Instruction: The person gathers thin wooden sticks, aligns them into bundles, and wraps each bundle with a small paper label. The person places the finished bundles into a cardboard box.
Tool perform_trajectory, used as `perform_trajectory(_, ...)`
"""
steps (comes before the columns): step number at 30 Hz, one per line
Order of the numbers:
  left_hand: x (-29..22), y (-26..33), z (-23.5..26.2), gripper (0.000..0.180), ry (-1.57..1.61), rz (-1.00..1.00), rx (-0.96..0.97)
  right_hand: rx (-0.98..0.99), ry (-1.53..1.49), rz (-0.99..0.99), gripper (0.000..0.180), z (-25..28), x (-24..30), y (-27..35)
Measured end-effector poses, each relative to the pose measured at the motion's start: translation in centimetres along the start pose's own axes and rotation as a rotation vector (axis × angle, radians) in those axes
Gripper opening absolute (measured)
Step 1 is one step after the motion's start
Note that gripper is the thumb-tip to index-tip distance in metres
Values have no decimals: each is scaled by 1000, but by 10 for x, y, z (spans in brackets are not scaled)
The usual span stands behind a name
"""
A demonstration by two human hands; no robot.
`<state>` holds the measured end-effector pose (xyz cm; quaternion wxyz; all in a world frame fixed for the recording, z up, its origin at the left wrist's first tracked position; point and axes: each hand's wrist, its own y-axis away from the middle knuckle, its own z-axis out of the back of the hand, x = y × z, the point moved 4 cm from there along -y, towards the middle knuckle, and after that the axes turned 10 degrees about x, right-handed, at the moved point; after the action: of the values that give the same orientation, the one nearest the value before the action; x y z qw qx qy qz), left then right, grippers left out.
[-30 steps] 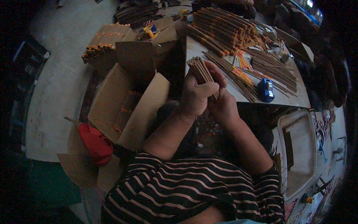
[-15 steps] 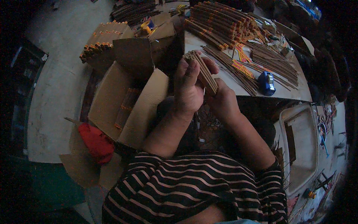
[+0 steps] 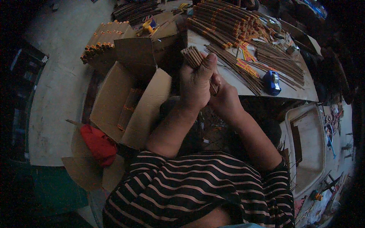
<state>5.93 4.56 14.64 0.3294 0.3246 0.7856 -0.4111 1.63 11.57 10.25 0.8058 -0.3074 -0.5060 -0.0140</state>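
Observation:
Both hands hold one bundle of thin brown sticks (image 3: 192, 56) upright in front of me, at the near edge of the white table (image 3: 300, 91). My left hand (image 3: 195, 83) wraps the bundle from the left with the thumb up along it. Pressed against it from the right, my right hand (image 3: 224, 97) grips the lower part of the same bundle. The stick ends poke out above the left thumb. Just behind the hands, loose sticks (image 3: 235, 68) lie on the table.
An open cardboard box (image 3: 121, 102) with sticks inside stands to my left. Banded stick bundles (image 3: 224, 21) are piled at the table's far side, more (image 3: 100, 40) beyond the box. A blue tape dispenser (image 3: 272, 81), a red cloth (image 3: 98, 144), a white tub (image 3: 308, 144).
The hands have lifted the stick bundle and turned it from slanting to more upright. The left thumb now lies along the bundle's top.

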Motion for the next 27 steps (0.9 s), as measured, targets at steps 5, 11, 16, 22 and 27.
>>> perform_trajectory(5,-22,-13,-14,23,-214,-54,47,114,-32,-138,47,10,26,-14)
perform_trajectory(11,-44,-47,-42,22,-608,-271,131,93,-222,-93,34,32,20,-48)
perform_trajectory(16,-1,-67,-22,15,-542,-52,136,10,-214,-285,35,37,-26,-53)
perform_trajectory(22,-4,-68,-22,14,-566,-7,128,-4,-172,-18,32,40,-20,-54)
perform_trajectory(27,2,-73,-25,12,-630,-110,112,-65,-81,0,37,40,-42,-56)
